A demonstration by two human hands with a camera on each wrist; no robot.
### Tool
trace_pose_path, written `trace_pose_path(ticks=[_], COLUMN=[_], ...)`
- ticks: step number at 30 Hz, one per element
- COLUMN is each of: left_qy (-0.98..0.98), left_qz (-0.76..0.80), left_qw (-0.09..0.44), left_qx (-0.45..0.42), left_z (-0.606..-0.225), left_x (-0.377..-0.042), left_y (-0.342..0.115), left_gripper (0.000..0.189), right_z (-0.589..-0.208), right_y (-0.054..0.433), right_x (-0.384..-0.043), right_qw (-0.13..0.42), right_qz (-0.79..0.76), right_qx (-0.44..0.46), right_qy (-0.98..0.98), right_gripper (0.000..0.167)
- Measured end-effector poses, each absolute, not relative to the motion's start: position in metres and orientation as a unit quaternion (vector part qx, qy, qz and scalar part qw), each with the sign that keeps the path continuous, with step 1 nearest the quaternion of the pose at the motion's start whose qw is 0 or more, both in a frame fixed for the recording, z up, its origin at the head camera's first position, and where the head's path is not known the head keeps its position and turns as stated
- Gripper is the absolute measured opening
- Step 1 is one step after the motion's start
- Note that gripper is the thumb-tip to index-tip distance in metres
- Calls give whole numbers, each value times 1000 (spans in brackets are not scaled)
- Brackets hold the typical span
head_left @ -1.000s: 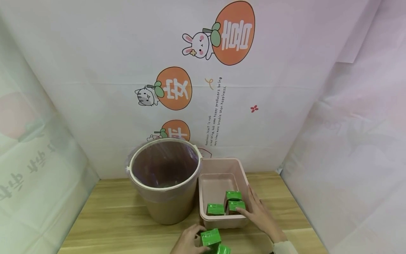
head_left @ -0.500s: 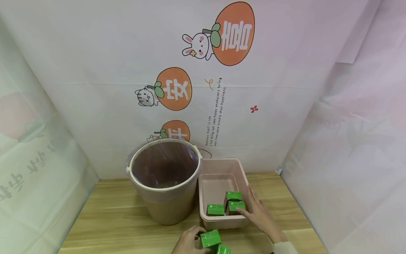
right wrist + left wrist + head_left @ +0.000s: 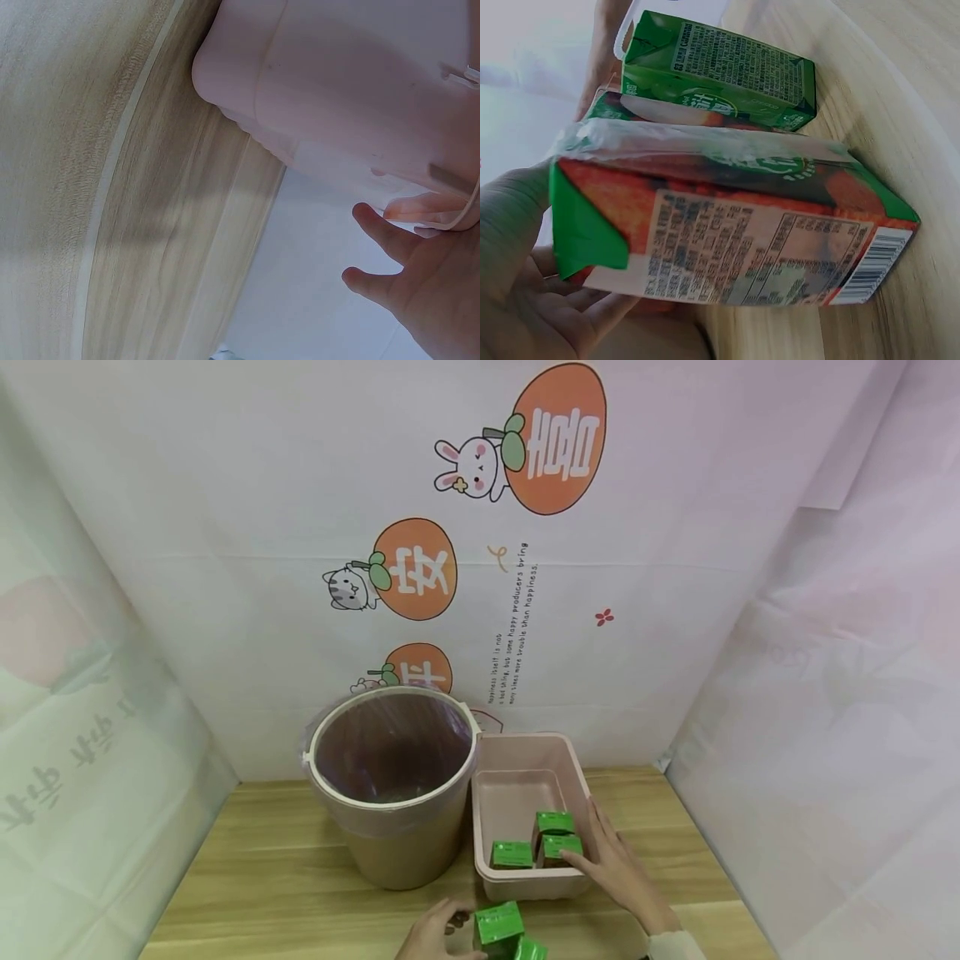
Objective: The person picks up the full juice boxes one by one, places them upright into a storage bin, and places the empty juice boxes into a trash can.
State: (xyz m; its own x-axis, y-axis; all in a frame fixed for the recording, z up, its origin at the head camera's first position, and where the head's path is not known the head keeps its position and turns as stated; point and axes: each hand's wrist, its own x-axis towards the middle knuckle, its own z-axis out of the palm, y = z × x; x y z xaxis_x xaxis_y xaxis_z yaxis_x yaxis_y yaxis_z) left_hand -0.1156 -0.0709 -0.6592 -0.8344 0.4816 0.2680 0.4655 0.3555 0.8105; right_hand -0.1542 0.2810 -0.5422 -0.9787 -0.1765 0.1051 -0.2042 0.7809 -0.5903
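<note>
Three green cartons (image 3: 512, 855) inside one pink bin (image 3: 517, 789), at least two more green cartons (image 3: 498, 923) outside, one bucket (image 3: 401, 857), one bench (image 3: 247, 870), one left hand (image 3: 432, 935), one right hand (image 3: 615, 870), three printed oranges (image 3: 558, 493), one printed rabbit (image 3: 477, 470), one printed cat (image 3: 348, 589), one red flower (image 3: 604, 617)

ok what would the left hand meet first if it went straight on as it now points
Probably the nearer green-and-red rectangular carton, just beside the left hand; depth makes it unclear whether they already touch.

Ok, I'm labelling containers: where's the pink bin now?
In the head view, the pink bin sits just right of the bucket, with the right hand at its right rim.
</note>
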Motion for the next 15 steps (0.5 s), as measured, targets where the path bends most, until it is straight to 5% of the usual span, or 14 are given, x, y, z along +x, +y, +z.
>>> trace_pose_path(ticks=[8,15], left_qy=[814,807], left_qz=[521,522], left_qw=[118,57], left_qx=[229,271], left_z=[-701,-681], left_x=[-129,-105], left_y=[-91,-96], left_gripper=[55,23], right_z=[-541,-541], right_y=[281,281], right_x=[-153,-153], right_qw=[20,25], right_qz=[315,315], right_qx=[102,104], right_qy=[-943,-943], right_gripper=[102,102])
